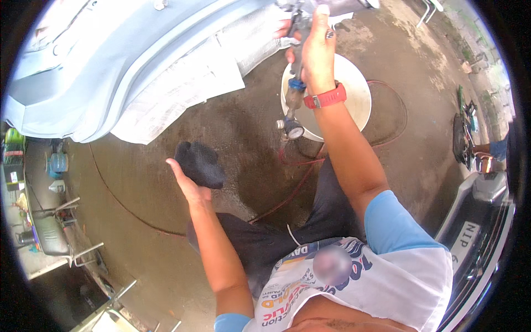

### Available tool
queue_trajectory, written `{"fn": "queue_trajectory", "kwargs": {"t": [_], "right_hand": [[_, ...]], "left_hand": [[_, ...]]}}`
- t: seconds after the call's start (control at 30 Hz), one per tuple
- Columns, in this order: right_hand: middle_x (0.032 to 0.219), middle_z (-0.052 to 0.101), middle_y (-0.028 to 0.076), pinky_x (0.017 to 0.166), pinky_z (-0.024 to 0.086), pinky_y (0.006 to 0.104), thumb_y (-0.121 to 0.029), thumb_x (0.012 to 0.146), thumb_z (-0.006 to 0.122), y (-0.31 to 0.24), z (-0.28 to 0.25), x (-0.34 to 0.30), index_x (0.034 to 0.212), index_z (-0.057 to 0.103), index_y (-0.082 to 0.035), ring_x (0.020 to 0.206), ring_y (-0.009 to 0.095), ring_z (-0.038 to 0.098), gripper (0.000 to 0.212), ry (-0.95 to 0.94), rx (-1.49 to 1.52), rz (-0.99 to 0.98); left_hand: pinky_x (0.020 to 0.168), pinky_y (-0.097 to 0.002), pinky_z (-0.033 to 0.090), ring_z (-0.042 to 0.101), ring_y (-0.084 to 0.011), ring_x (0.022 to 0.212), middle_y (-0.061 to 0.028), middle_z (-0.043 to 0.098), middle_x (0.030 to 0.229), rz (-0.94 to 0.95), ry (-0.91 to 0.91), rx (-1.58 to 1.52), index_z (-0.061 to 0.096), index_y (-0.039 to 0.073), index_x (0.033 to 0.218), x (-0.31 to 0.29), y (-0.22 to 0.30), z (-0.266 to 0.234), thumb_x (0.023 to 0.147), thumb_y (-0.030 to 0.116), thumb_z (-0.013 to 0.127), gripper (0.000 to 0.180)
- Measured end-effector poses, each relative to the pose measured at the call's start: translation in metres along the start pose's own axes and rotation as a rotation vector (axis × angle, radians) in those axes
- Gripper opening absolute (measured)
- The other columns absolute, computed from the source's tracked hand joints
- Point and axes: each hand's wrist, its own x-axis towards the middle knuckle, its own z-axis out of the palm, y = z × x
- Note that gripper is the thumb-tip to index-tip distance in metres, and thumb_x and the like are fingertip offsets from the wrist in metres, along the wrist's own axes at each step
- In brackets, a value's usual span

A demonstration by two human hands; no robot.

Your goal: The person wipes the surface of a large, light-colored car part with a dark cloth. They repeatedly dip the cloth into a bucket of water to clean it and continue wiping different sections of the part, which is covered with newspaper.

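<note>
"Largest first?"
"A pale blue, curved body panel (99, 69) at upper left, with white printed paper sheets (191, 83) along its lower edge. Right of it, a white round tub (354, 94) on the floor."
"Hands?"
"My right hand (319, 58) is gripped round a silver metal spray gun (300, 25), beside the panel. A soft black cloth (200, 164) covers my left hand's (192, 188) fingers; thumb extended, grip undeterminable."
"Smallest?"
"A round dial gauge (295, 132), below the gun's handle."
</note>
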Motion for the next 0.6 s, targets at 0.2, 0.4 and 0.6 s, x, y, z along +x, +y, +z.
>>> {"fn": "queue_trajectory", "kwargs": {"t": [0.2, 0.4, 0.6], "right_hand": [[0.095, 0.077, 0.011, 0.043, 0.046, 0.0234, -0.065, 0.112, 0.030, 0.002, 0.033, -0.047, 0.122, 0.067, -0.001, 0.081, 0.015, 0.075, 0.075, -0.316, 0.058, 0.171], [0.090, 0.069, 0.002, 0.075, 0.052, 0.0243, -0.048, 0.114, 0.049, -0.003, 0.049, -0.084, 0.155, 0.055, -0.003, 0.079, 0.007, 0.059, 0.061, -0.582, 0.282, 0.197], [0.093, 0.071, 0.003, 0.082, 0.054, 0.0265, -0.045, 0.115, 0.048, 0.005, 0.053, -0.096, 0.154, 0.055, 0.000, 0.082, 0.008, 0.063, 0.060, -0.642, 0.288, 0.104]], "left_hand": [[0.102, -0.0491, 0.055, 0.069, -0.0338, 0.117, -0.0131, 0.071, 0.133, 0.027, -0.030, 0.067, 0.063, 0.001, 0.139, -0.007, -0.006, 0.015, 0.104, 0.062, 0.059, 0.070], [0.100, -0.0386, 0.051, 0.070, -0.0254, 0.106, -0.0156, 0.076, 0.111, 0.616, 0.036, 1.105, 0.071, 0.002, 0.122, 0.018, 0.039, 0.080, 0.099, 0.035, 0.072, 0.040], [0.093, -0.0491, 0.057, 0.074, -0.0437, 0.105, -0.0235, 0.078, 0.109, 0.950, -0.104, 1.348, 0.053, 0.021, 0.153, 0.046, 0.063, 0.143, 0.089, 0.035, 0.075, 0.069]]}}
